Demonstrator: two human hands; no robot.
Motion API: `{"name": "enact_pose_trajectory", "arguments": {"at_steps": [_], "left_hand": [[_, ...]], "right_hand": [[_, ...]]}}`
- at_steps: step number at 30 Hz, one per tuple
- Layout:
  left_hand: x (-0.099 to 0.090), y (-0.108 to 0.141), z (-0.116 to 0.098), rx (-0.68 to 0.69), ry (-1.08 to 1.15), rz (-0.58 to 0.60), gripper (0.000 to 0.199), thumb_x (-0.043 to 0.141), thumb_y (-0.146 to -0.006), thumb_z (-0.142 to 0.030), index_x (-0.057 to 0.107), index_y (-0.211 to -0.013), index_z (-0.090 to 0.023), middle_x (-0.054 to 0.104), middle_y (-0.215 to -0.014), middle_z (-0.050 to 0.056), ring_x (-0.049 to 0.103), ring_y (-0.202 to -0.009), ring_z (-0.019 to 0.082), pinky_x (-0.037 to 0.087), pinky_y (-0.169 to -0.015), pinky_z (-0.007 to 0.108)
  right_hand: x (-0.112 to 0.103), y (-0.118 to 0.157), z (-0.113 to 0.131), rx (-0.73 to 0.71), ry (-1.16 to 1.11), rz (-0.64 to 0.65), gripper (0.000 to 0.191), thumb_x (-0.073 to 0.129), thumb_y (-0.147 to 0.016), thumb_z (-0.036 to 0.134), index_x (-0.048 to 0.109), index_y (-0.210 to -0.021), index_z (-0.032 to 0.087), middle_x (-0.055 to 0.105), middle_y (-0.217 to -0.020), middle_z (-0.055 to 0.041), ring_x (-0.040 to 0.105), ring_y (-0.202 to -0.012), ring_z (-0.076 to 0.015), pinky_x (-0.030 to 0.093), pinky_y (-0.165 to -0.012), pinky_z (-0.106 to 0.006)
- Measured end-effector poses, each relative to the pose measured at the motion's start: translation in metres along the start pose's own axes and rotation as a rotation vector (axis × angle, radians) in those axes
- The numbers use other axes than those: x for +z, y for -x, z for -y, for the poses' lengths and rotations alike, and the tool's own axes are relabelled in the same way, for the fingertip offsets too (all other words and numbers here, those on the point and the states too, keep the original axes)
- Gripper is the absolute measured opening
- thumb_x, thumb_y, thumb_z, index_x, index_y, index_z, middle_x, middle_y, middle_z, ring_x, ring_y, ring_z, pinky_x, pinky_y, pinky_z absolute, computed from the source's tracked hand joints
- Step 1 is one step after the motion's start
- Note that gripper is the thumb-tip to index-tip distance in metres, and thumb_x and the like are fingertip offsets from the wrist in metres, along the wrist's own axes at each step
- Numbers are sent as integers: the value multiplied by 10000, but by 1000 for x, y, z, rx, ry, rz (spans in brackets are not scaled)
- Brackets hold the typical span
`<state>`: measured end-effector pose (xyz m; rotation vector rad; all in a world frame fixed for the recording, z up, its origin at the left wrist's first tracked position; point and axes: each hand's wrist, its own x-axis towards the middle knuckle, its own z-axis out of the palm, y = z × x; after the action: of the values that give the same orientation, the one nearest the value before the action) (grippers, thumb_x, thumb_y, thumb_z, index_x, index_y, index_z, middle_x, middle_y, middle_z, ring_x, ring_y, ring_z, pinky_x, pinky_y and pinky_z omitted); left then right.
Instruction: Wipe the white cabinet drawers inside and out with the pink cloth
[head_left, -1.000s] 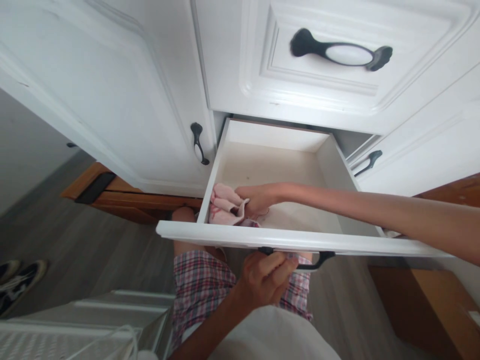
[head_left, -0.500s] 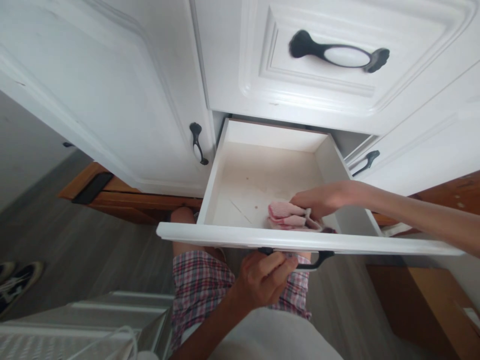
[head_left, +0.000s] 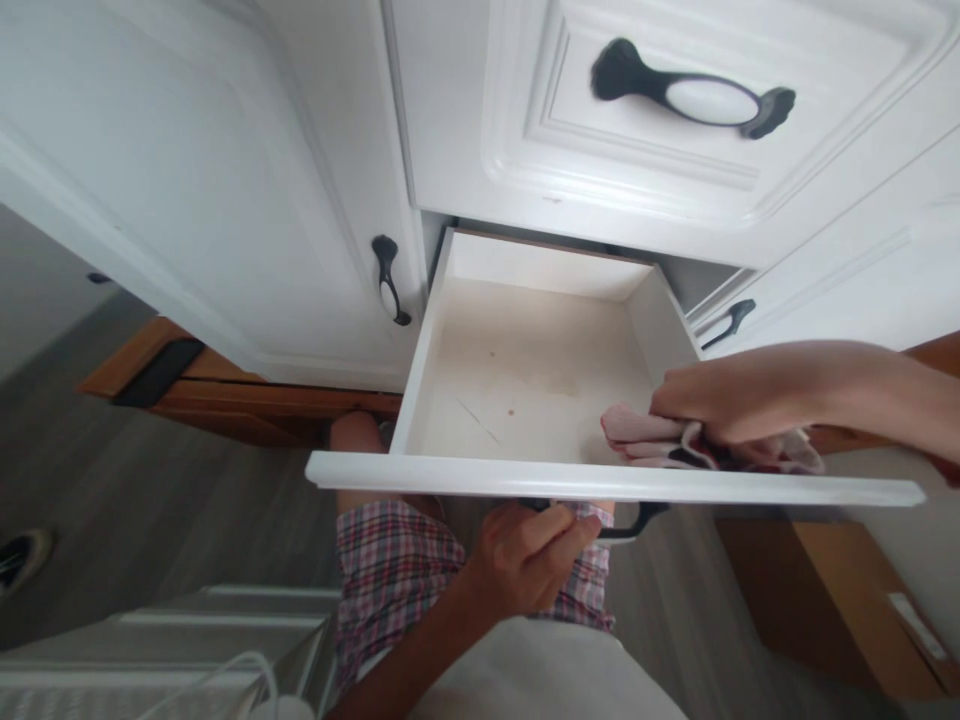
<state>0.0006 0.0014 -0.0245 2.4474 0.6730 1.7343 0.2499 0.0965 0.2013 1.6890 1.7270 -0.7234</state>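
A white drawer [head_left: 525,340] is pulled out of a white cabinet, with a few small brown spots and a thin line on its bottom. My left hand [head_left: 529,560] is closed round the black handle [head_left: 637,522] on the drawer's front. At the drawer's right front corner, my right hand [head_left: 705,400] grips a crumpled pink and white cloth [head_left: 649,440]. Part of the cloth hangs over the right side wall, behind the front panel. The fingertips of my right hand are partly hidden in the cloth.
Above the drawer is a closed drawer front with a large handle [head_left: 694,90]. Cabinet doors [head_left: 225,200] flank it. A cardboard box [head_left: 832,600] stands on the floor at right, a white rack [head_left: 225,620] at lower left, a shoe [head_left: 22,560] at far left.
My right hand has moved right with the cloth, from the drawer's front middle to its right front corner. My left hand still holds the handle. The view has shifted slightly.
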Motion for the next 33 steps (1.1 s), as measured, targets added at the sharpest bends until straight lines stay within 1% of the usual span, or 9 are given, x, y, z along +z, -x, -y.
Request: {"name": "enact_pose_trajectory", "arguments": {"at_steps": [2,3,6,10,14,17,23,26,33], "left_hand": [[1,0,-1,-11,0,-4,336,509,-1094,-137,699,-1368,-182,716,-1065,43,711,-840,132,575,-811,278],[1,0,-1,-19,3,-5,332,506,-1097,-142,699,-1364,-182,717,-1056,41,713,-842,132,578,-816,277],[1,1,-2,-43,12,0,324,517,-1092,-157,698,-1360,-186,723,-1046,37,725,-845,134,590,-839,273],[0,3,-4,-55,-41,39,360,544,-1059,-162,690,-1384,-210,745,-1074,44,750,-908,147,609,-878,259],[-1,3,-7,-78,-55,31,381,523,-1054,-170,681,-1397,-218,755,-1069,49,760,-905,151,620,-876,259],[1,1,-9,-90,-35,1,377,495,-1051,-146,682,-1376,-187,758,-1078,67,768,-938,160,616,-894,269],[16,-2,-17,-117,-39,-132,346,505,-991,-105,690,-1274,-178,764,-994,54,767,-893,161,622,-849,256],[18,-3,-23,-154,-74,-136,330,493,-997,-115,681,-1261,-175,760,-997,67,771,-932,171,630,-854,263],[11,-11,-28,-204,-61,-92,335,510,-956,-89,663,-1242,-174,742,-1014,78,773,-976,188,638,-884,280]], "right_hand": [[-29,-1,23,-80,82,110,149,735,-699,142,614,-696,230,586,-598,7,511,-517,-166,341,-516,-330],[-42,-4,37,-145,121,85,144,716,-722,112,621,-718,219,595,-623,8,513,-547,-159,341,-538,-327],[-64,-30,75,-326,302,-253,156,656,-807,39,669,-819,194,664,-746,-14,564,-671,-167,363,-636,-325],[-63,-102,95,-458,692,-746,173,630,-933,81,733,-1032,177,758,-1037,-113,648,-967,-246,403,-774,-334],[-67,-173,91,-698,983,-1006,298,461,-1076,161,753,-1016,153,755,-1099,-133,589,-1100,-275,402,-869,-402],[-79,-205,84,-803,1067,-1155,330,431,-1093,173,754,-1029,170,746,-1072,-113,562,-1112,-271,389,-912,-425],[-103,-244,74,-933,1105,-1211,252,505,-1063,221,754,-1087,196,725,-1134,-128,537,-1210,-283,399,-995,-472],[-107,-257,74,-995,1055,-1273,284,475,-1072,222,756,-1106,195,723,-1135,-135,534,-1246,-279,409,-1025,-488],[-98,-253,61,-941,1035,-1318,332,424,-1080,191,755,-1090,166,723,-1160,-144,529,-1251,-257,406,-1031,-458]]}}
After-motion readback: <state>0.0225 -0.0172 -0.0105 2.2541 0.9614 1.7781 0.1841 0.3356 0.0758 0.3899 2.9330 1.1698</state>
